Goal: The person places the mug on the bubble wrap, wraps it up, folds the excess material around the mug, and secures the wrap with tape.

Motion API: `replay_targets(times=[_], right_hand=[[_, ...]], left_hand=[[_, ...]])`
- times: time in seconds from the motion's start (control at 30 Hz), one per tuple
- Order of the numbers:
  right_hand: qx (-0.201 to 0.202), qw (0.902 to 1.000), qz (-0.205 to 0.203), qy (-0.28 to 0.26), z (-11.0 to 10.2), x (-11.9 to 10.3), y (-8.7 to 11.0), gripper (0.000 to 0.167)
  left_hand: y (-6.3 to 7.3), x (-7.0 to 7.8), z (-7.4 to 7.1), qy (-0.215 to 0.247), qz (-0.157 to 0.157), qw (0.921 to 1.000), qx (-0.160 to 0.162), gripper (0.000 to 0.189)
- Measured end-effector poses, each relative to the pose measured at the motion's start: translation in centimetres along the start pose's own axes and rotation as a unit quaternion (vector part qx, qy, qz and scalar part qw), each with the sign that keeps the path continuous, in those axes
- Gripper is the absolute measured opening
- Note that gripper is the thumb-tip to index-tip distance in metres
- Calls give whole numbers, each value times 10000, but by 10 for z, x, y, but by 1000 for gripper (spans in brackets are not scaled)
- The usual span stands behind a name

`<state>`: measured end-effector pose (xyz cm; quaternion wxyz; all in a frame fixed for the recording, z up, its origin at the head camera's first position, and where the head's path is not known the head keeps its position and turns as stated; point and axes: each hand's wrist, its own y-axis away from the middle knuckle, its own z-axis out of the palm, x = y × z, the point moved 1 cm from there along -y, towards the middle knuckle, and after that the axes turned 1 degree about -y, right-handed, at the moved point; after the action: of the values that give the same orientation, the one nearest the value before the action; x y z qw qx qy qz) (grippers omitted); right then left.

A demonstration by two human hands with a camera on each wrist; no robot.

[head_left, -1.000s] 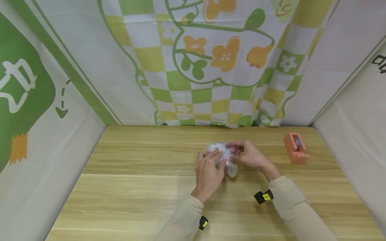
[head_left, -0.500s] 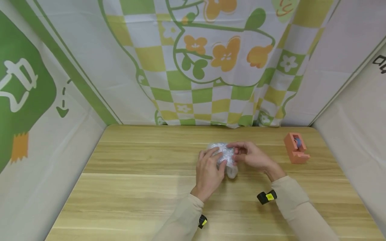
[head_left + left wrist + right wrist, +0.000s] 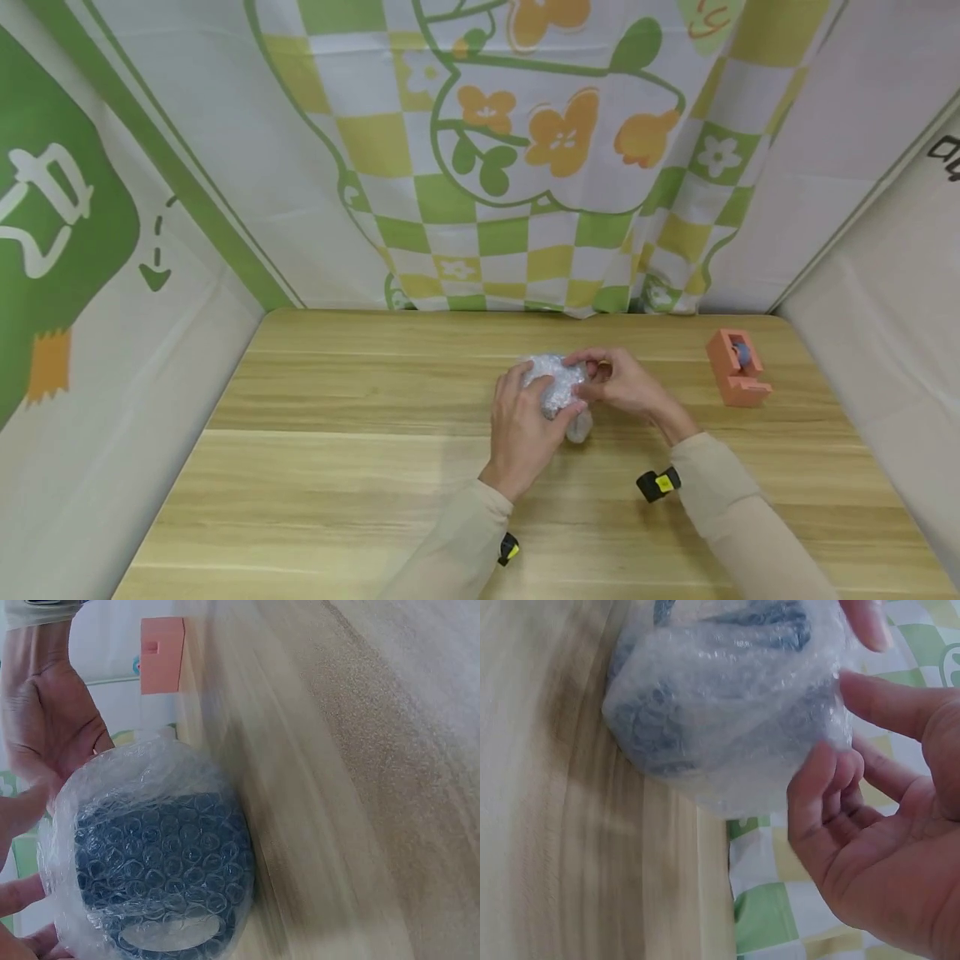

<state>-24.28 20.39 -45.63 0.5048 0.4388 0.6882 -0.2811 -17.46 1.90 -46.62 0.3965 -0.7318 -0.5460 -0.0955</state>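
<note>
On the table a dark blue mug point(image 3: 157, 855) lies wrapped in clear bubble wrap point(image 3: 557, 387); its handle loop shows through the layers in the left wrist view. My left hand point(image 3: 521, 425) is spread over the left and near side of the bundle, thumb reaching round its front and fingers curved over the top. From the right, my right hand point(image 3: 628, 387) bends its fingers and thumb at the upper edge of the wrap. In the right wrist view its thumb and fingertips touch the plastic point(image 3: 735, 750). A bulge of wrap sticks out below my left thumb.
An orange tape dispenser point(image 3: 738, 368) with a blue roll stands at the right rear of the wooden table point(image 3: 322, 483). A checked, flowered cloth point(image 3: 502, 250) hangs along the back edge, and white panels rise on both sides.
My left thumb has slid right along the bundle's front, and the left hand has shifted slightly the same way. My right fingers have moved a little on the wrap.
</note>
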Motion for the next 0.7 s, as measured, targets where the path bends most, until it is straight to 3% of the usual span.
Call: replay_targets(times=[0.2, 0.33, 0.53, 0.7], right_hand=[[33, 9956, -549, 753, -4, -1, -3, 30], [86, 9914, -746, 1070, -2, 0, -2, 27], [468, 9797, -963, 1694, 1, -2, 7, 29], [529, 9765, -1234, 1688, 3, -4, 11, 33]], left_hand=[[-3, 1, 2, -108, 32, 9999, 14, 38], [-6, -5, -1, -117, 232, 9994, -207, 34], [-17, -19, -11, 353, 386, 9949, -861, 34], [-25, -30, -20, 694, 502, 9844, -1535, 40]])
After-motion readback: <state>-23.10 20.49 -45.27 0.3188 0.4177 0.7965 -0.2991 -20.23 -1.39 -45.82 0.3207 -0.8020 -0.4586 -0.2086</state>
